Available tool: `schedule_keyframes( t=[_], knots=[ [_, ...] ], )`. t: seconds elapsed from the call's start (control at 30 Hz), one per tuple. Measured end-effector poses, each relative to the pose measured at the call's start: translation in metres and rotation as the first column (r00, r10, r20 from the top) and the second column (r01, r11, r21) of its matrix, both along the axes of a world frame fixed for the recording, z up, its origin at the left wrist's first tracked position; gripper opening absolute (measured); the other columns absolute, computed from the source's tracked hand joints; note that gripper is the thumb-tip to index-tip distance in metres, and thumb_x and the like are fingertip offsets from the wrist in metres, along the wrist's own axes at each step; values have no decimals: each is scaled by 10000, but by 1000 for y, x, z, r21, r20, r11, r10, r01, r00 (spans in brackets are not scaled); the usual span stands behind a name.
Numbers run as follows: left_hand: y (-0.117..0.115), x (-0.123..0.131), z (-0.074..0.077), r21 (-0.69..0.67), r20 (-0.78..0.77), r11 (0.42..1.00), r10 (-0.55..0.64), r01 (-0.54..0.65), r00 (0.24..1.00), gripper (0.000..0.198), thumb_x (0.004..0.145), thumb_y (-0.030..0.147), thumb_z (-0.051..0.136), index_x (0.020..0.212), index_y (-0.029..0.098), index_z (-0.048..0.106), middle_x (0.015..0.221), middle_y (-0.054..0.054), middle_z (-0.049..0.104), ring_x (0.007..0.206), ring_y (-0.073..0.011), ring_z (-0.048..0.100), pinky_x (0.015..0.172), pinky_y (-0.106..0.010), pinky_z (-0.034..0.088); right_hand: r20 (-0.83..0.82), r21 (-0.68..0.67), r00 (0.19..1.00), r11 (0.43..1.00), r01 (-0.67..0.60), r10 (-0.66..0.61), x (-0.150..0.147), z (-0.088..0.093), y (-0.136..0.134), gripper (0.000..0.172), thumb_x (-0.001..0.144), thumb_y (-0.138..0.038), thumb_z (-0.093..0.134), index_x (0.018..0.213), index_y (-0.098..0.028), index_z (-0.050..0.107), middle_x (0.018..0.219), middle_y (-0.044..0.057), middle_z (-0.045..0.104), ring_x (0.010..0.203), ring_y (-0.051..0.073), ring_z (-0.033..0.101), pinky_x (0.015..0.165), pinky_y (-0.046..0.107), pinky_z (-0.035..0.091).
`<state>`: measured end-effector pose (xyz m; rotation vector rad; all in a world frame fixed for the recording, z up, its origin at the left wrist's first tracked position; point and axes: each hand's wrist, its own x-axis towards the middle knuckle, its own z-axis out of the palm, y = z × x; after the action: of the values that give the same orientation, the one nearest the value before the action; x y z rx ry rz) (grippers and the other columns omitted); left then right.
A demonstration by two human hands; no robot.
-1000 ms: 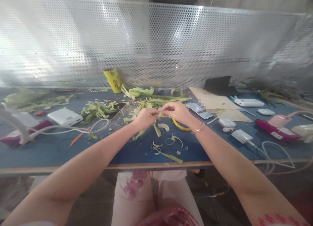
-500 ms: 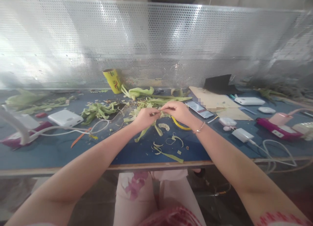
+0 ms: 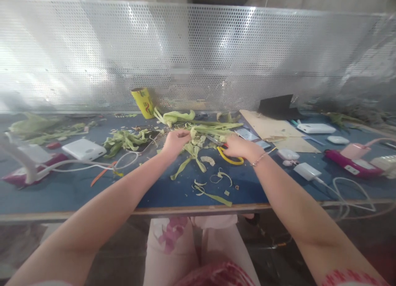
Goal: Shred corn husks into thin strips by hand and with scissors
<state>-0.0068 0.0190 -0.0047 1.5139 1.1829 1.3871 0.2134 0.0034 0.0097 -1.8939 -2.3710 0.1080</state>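
Pinching a pale green piece [image 3: 193, 133], the left hand [image 3: 175, 143] sits left of the scissors [image 3: 230, 160], its fingertips closed on that piece. The right hand [image 3: 239, 146] lies over the scissors' handles; its fingers are partly hidden, so I cannot tell whether they grip. The blades point toward the left hand: if the scissors were swung or pushed left, they could nick its fingertips. Leaf strips [image 3: 201, 165] left of the scissors might snag the blades, and a careless lift could knock the phone [image 3: 249, 135] just beyond them.
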Motion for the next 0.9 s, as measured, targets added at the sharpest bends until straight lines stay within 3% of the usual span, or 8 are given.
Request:
schedule_keyframes(
  t=[0.07,0.27,0.43,0.63,0.9],
  knots=[
    [3,-1,-1,-26,84,1000,16,-13,996,211,531,288,726,667,141,658,537,22,559,496,-73,451,552,-247,370,84,-81,996,996,46,-39,2,-4,2,79,653,-199,616,667,-134,659,699,164,664,636,244,625,531,307,432],
    [3,0,0,-79,261,997,-5,26,965,150,523,190,705,614,128,603,514,25,540,479,-54,461,517,-215,372,92,-108,995,993,54,-44,6,-8,12,142,667,-290,629,655,-154,668,639,125,665,592,220,623,535,290,433],
    [5,-3,3,-115,411,993,47,1,911,125,561,131,677,604,123,560,552,19,559,490,-36,477,524,-183,395,-13,77,998,995,56,-55,-5,-10,14,286,809,-366,502,721,-137,648,766,172,677,725,255,651,574,287,410],
    [10,-7,4,-169,600,986,109,-7,793,160,606,70,647,607,138,502,528,29,540,535,-60,557,613,-190,471,-257,282,964,959,10,65,-35,-15,1,528,766,-632,488,883,-119,534,828,160,645,762,260,631,586,279,412],
    [9,-9,11,-165,670,985,153,-56,726,157,661,29,592,590,134,500,508,28,516,497,-46,506,555,-162,437,-311,370,927,925,-83,208,-34,-22,-3,516,799,-578,489,1014,-112,442,909,156,614,799,243,606,640,291,430]
  ],
)
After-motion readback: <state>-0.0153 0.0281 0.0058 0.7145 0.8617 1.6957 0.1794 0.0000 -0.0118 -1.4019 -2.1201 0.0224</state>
